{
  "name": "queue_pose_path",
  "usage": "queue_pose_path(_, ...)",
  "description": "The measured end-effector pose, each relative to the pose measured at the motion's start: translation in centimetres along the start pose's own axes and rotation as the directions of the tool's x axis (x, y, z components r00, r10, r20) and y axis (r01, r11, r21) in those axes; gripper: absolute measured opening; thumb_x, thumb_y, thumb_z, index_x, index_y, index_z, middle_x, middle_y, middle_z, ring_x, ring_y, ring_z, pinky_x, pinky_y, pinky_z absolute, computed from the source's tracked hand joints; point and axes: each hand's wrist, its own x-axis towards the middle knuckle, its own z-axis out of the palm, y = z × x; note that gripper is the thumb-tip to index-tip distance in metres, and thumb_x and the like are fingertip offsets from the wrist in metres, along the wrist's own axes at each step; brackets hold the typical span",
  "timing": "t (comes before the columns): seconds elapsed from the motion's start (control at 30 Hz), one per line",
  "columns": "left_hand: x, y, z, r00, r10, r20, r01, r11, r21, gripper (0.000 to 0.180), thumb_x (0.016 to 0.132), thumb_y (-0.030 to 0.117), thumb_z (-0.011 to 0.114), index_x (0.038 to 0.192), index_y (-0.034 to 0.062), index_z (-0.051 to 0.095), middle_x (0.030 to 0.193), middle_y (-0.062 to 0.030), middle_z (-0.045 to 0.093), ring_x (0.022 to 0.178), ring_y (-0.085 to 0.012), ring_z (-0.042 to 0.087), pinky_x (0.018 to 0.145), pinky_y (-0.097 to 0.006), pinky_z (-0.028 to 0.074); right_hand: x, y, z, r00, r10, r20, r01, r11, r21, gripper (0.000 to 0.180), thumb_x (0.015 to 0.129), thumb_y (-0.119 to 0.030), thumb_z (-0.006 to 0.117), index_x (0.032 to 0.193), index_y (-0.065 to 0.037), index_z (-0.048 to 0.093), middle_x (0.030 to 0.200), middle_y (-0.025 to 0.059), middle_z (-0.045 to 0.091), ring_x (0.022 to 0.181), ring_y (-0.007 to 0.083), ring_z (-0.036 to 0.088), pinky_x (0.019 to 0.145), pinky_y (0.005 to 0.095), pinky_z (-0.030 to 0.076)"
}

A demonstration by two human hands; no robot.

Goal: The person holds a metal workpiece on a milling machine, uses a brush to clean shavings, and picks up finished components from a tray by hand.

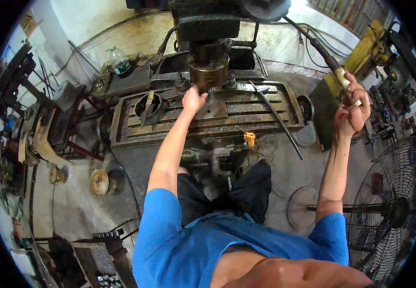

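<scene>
I stand at a milling machine whose slotted steel table (265, 103) lies in front of me. My left hand (193, 100) reaches onto the table and rests closed on a flat metal workpiece (213, 109) right under the brass-coloured spindle head (209, 69). My right hand (353, 111) is raised at the right and grips the pale handle end of a long black lever (330, 60) that runs up to the machine's head.
A long metal rod (277, 117) and a small orange part (249, 138) lie on the table's right half. A plastic bottle (119, 60) stands at the back left. A round metal disc (99, 182) lies on the floor; a big standing fan (390, 211) is at right.
</scene>
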Motion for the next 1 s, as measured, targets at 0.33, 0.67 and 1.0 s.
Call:
queue_pose_path(0.33,-12.6,-3.6,-14.5,0.965,0.035,0.261,0.061,0.935,-0.35,0.038,0.079,0.009,0.061,0.114,-0.0033,0.051,0.066,-0.0083,0.062,0.051,-0.0087,0.053,0.044,-0.026,0.043,-1.7,0.9,0.2,1.0,-0.013,-0.013,0.014,0.999,0.041,0.008,0.059,-0.006,0.043,0.065,0.0,0.043,0.085,0.0141,0.054,0.107,0.0377,0.048,0.098,0.047,0.026)
queue_pose_path(0.67,-38.1,-19.4,-32.4,0.853,-0.501,-0.145,0.453,0.849,-0.271,0.038,0.079,0.015,0.063,0.109,-0.0047,0.054,0.066,-0.0071,0.059,0.055,-0.0115,0.055,0.05,-0.027,0.045,-3.4,7.2,-10.4,0.922,0.372,0.109,-0.341,0.911,-0.231,0.049,0.085,-0.022,0.035,0.127,0.004,0.035,0.13,0.0144,0.039,0.12,0.0343,0.038,0.101,0.0443,0.031)
queue_pose_path(1.0,-73.2,-29.2,-40.6,0.044,-0.708,-0.705,0.878,0.365,-0.311,0.04,0.07,0.02,0.067,0.1,-0.0052,0.059,0.071,-0.0125,0.064,0.063,-0.0187,0.064,0.052,-0.031,0.05,-3.0,7.9,-5.8,0.884,-0.389,0.258,0.442,0.875,-0.196,0.026,0.088,-0.011,0.038,0.089,0.011,0.053,0.1,0.0226,0.055,0.105,0.0491,0.046,0.092,0.0607,0.035)
